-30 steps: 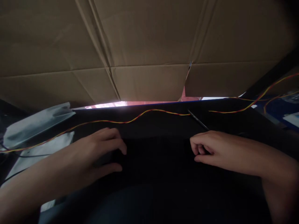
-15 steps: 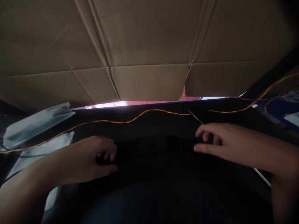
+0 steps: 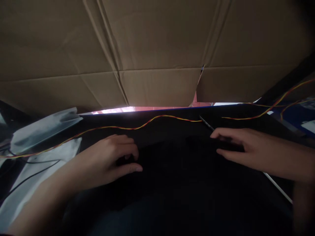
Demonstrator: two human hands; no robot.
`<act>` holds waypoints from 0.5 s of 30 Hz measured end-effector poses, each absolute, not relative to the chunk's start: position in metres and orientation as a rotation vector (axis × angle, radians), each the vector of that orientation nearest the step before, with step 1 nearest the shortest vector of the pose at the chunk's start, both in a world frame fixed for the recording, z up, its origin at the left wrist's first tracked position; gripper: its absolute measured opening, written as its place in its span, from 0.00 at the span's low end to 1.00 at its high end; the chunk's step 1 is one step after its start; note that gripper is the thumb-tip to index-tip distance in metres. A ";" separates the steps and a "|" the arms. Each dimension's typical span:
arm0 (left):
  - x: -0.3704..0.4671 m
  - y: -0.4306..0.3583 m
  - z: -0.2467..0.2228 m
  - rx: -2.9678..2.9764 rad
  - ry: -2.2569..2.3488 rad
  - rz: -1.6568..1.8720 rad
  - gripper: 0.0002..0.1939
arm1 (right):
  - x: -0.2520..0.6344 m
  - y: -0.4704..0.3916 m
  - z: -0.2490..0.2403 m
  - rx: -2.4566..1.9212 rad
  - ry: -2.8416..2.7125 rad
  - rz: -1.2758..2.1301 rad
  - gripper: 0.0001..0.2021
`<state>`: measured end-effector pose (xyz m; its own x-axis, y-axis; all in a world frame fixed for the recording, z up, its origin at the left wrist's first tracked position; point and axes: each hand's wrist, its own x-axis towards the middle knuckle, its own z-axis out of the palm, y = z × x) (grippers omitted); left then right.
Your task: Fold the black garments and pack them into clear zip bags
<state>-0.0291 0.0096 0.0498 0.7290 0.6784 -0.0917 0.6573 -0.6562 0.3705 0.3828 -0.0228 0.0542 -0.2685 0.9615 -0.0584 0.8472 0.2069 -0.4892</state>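
Note:
My left hand [image 3: 120, 155] is over the dark surface [image 3: 167, 177], its fingers loosely bent and the thumb apart. Nothing shows between them. On the right, my right hand [image 3: 238, 144] is also open, with a gap between thumb and fingers. Its fingertips are close to the near end of a thin dark flat object [image 3: 207, 123] with a pale edge; whether they touch it I cannot tell. A red and yellow twisted wire [image 3: 164, 116] runs across the surface beyond both hands and passes that object.
A large cardboard sheet [image 3: 157, 39] hangs across the far side. At the left lie a translucent plastic bag [image 3: 46, 129], a pale flat packet [image 3: 66, 152] and thin black cables [image 3: 36, 175]. A white strip [image 3: 278, 187] lies under my right forearm. A blue item [image 3: 292, 119] is at far right.
My left hand has moved right and slightly away from me. My right hand has shifted a little right, and its fingers are straighter. The view has turned slightly.

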 end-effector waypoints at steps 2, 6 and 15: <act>-0.025 0.008 0.051 2.555 1.002 0.091 0.15 | 0.376 -0.029 0.056 -1.758 -2.207 0.446 0.14; -0.021 0.007 0.047 2.541 0.980 0.075 0.14 | 0.335 -0.045 0.052 -1.741 -2.189 0.029 0.18; -0.022 0.012 0.035 2.560 0.980 0.009 0.11 | 0.290 -0.043 0.048 -1.564 -2.072 0.750 0.14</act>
<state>-0.0220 0.0115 0.0352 0.7546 0.6424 -0.1335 0.6398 -0.6753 0.3669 0.2895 -0.0425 0.0476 -0.2670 0.9635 0.0200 0.7275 0.2152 -0.6515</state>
